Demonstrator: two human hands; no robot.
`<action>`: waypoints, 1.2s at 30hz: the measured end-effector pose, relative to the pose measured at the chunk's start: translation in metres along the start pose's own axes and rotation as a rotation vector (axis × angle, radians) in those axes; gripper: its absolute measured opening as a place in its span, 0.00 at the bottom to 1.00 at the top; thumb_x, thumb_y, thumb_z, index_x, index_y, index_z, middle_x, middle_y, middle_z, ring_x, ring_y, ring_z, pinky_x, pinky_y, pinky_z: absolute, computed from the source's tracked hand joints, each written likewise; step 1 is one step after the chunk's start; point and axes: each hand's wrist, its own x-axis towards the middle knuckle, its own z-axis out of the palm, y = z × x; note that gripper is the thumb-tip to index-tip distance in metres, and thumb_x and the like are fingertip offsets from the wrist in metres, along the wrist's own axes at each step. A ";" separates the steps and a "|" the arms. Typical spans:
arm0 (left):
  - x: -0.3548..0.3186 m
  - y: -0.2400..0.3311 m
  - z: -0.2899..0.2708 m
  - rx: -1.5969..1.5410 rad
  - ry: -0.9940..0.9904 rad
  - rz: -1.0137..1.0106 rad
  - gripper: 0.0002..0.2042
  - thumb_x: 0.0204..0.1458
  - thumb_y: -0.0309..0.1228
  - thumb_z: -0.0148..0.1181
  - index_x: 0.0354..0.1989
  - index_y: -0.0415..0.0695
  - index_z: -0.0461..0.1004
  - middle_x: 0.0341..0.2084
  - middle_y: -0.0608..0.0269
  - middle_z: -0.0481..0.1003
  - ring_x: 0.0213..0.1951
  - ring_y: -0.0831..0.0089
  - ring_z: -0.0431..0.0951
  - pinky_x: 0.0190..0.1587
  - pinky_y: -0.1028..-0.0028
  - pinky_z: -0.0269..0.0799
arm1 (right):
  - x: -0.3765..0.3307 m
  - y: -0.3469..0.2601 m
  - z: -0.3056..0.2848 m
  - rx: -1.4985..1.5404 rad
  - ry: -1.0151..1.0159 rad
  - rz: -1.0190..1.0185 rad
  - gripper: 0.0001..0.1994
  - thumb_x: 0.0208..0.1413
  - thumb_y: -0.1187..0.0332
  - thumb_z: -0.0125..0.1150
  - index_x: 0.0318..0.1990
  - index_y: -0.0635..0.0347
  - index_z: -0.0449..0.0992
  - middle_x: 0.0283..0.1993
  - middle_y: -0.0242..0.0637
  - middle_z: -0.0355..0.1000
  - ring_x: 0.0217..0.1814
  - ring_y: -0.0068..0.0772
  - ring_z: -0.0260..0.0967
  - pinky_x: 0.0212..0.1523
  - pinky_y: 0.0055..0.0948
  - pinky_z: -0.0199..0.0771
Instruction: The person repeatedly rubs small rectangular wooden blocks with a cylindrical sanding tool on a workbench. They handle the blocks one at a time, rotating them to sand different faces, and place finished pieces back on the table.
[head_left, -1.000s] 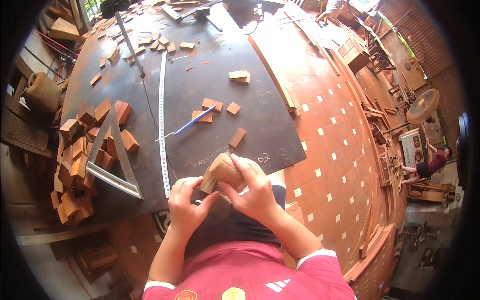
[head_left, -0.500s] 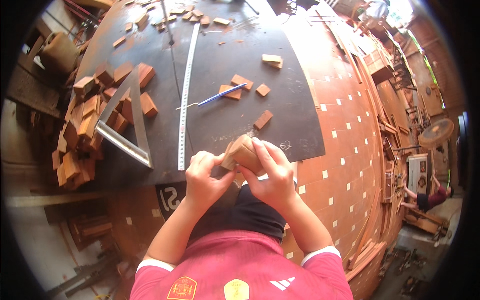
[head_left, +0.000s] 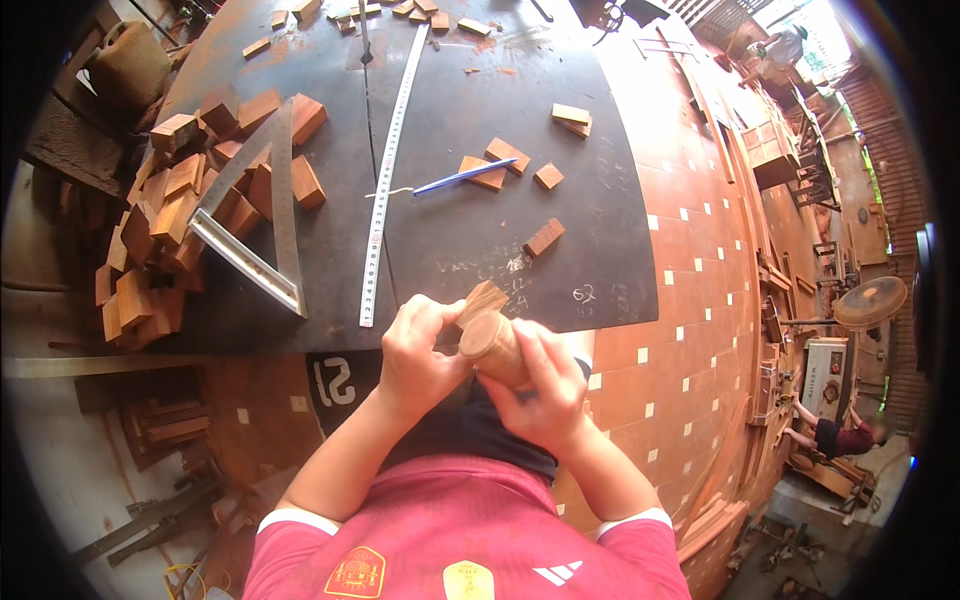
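My left hand (head_left: 418, 350) pinches a small flat wooden block (head_left: 484, 299) between thumb and fingers. My right hand (head_left: 541, 385) is closed round a thicker wooden piece with a rounded end (head_left: 494, 346). The two pieces meet or overlap just beyond the table's near edge, above my lap; whether they touch is hard to tell. Past my hands, a blue pen (head_left: 463, 177) lies across two small wooden blocks (head_left: 482, 173). A long white ruler (head_left: 392, 170) stretches away from the near edge.
A heap of wooden blocks (head_left: 150, 240) covers the table's left side, with a metal try square (head_left: 250, 265) against it. More blocks (head_left: 543, 238) lie on the right of the dark table (head_left: 450, 90). A person (head_left: 850, 432) is far off at right.
The rounded piece has tipped so its round end faces up toward me, and both hands have come slightly nearer. The view has shifted a little.
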 end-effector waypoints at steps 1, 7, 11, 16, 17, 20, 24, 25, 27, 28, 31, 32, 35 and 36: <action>0.000 0.001 0.000 0.006 0.007 0.003 0.17 0.40 0.25 0.80 0.39 0.40 0.82 0.29 0.56 0.79 0.31 0.59 0.81 0.36 0.65 0.78 | 0.000 0.008 0.001 -0.048 0.032 -0.005 0.35 0.47 0.73 0.84 0.64 0.73 0.75 0.56 0.59 0.78 0.56 0.61 0.80 0.56 0.48 0.84; -0.001 0.000 0.001 -0.024 -0.002 -0.005 0.16 0.41 0.24 0.81 0.39 0.40 0.82 0.29 0.57 0.79 0.31 0.60 0.81 0.35 0.66 0.78 | 0.000 0.012 0.007 -0.074 0.093 0.041 0.33 0.48 0.73 0.84 0.61 0.75 0.76 0.55 0.61 0.79 0.54 0.62 0.82 0.56 0.47 0.84; -0.002 0.000 0.003 -0.018 0.017 -0.011 0.17 0.40 0.23 0.81 0.39 0.40 0.82 0.29 0.57 0.80 0.31 0.60 0.81 0.35 0.66 0.79 | -0.002 0.022 0.005 -0.048 0.082 0.006 0.33 0.48 0.73 0.83 0.62 0.75 0.76 0.55 0.62 0.79 0.55 0.62 0.82 0.56 0.48 0.84; -0.005 -0.002 0.002 -0.038 0.014 -0.018 0.18 0.40 0.24 0.82 0.40 0.41 0.83 0.28 0.58 0.79 0.30 0.63 0.81 0.35 0.67 0.78 | 0.005 0.036 0.002 -0.096 0.135 0.180 0.33 0.50 0.74 0.82 0.64 0.76 0.75 0.58 0.60 0.80 0.56 0.56 0.83 0.58 0.43 0.84; -0.004 -0.002 0.001 -0.034 0.011 -0.025 0.18 0.40 0.24 0.82 0.40 0.41 0.83 0.29 0.59 0.79 0.29 0.64 0.80 0.35 0.67 0.78 | 0.000 0.037 0.002 -0.036 0.136 0.219 0.33 0.52 0.74 0.81 0.65 0.75 0.75 0.58 0.58 0.80 0.57 0.53 0.83 0.58 0.42 0.83; -0.005 0.000 0.001 -0.026 -0.007 -0.050 0.17 0.41 0.24 0.83 0.41 0.41 0.83 0.29 0.60 0.79 0.29 0.65 0.80 0.34 0.67 0.78 | -0.009 0.034 -0.002 0.149 0.147 0.383 0.32 0.56 0.74 0.79 0.67 0.75 0.73 0.59 0.53 0.80 0.60 0.43 0.81 0.61 0.37 0.81; -0.003 0.006 0.000 0.062 -0.043 -0.042 0.17 0.43 0.25 0.83 0.42 0.41 0.83 0.29 0.60 0.79 0.30 0.65 0.80 0.35 0.67 0.78 | -0.009 0.033 0.005 0.362 0.262 0.492 0.33 0.58 0.74 0.79 0.69 0.74 0.71 0.59 0.49 0.80 0.60 0.37 0.81 0.60 0.33 0.81; -0.004 0.007 -0.001 0.096 -0.057 -0.037 0.17 0.43 0.25 0.83 0.42 0.42 0.83 0.29 0.60 0.79 0.30 0.64 0.80 0.35 0.67 0.78 | -0.010 0.033 0.008 0.384 0.267 0.479 0.34 0.58 0.74 0.80 0.69 0.73 0.71 0.59 0.49 0.80 0.59 0.37 0.81 0.60 0.33 0.81; -0.006 0.005 -0.003 0.117 -0.075 -0.038 0.17 0.44 0.26 0.83 0.42 0.41 0.84 0.29 0.60 0.79 0.31 0.64 0.80 0.35 0.66 0.78 | -0.014 0.034 0.013 0.369 0.262 0.480 0.34 0.57 0.74 0.80 0.69 0.73 0.70 0.59 0.49 0.80 0.58 0.37 0.81 0.60 0.34 0.81; -0.007 0.005 -0.003 0.128 -0.084 -0.039 0.17 0.44 0.26 0.83 0.42 0.41 0.84 0.29 0.60 0.79 0.31 0.64 0.80 0.35 0.66 0.78 | -0.017 0.036 0.016 0.332 0.253 0.494 0.34 0.57 0.74 0.80 0.69 0.73 0.70 0.59 0.49 0.80 0.58 0.37 0.81 0.60 0.34 0.81; -0.007 0.007 -0.004 0.145 -0.098 -0.046 0.17 0.45 0.26 0.81 0.43 0.40 0.83 0.30 0.58 0.79 0.31 0.62 0.80 0.35 0.64 0.78 | -0.016 0.024 0.026 0.348 0.298 0.490 0.34 0.55 0.74 0.81 0.67 0.71 0.70 0.58 0.49 0.79 0.58 0.39 0.81 0.58 0.36 0.82; -0.007 0.007 -0.004 0.137 -0.112 -0.050 0.16 0.46 0.26 0.80 0.43 0.40 0.83 0.29 0.58 0.78 0.31 0.61 0.80 0.35 0.64 0.77 | -0.016 0.019 0.028 0.374 0.325 0.481 0.35 0.54 0.74 0.82 0.66 0.71 0.70 0.58 0.49 0.79 0.58 0.40 0.81 0.58 0.36 0.82; -0.004 0.009 -0.006 0.119 -0.148 -0.067 0.15 0.47 0.25 0.79 0.44 0.39 0.83 0.28 0.56 0.77 0.30 0.60 0.79 0.34 0.63 0.77 | -0.029 0.020 0.032 0.080 0.237 0.134 0.38 0.46 0.69 0.87 0.64 0.67 0.71 0.56 0.55 0.79 0.55 0.53 0.82 0.55 0.42 0.84; -0.003 0.010 -0.007 0.122 -0.154 -0.073 0.15 0.48 0.25 0.78 0.44 0.39 0.83 0.28 0.56 0.77 0.30 0.59 0.79 0.34 0.62 0.77 | -0.024 0.013 0.028 0.041 0.208 0.051 0.38 0.46 0.69 0.87 0.64 0.67 0.72 0.55 0.54 0.79 0.54 0.55 0.82 0.56 0.43 0.84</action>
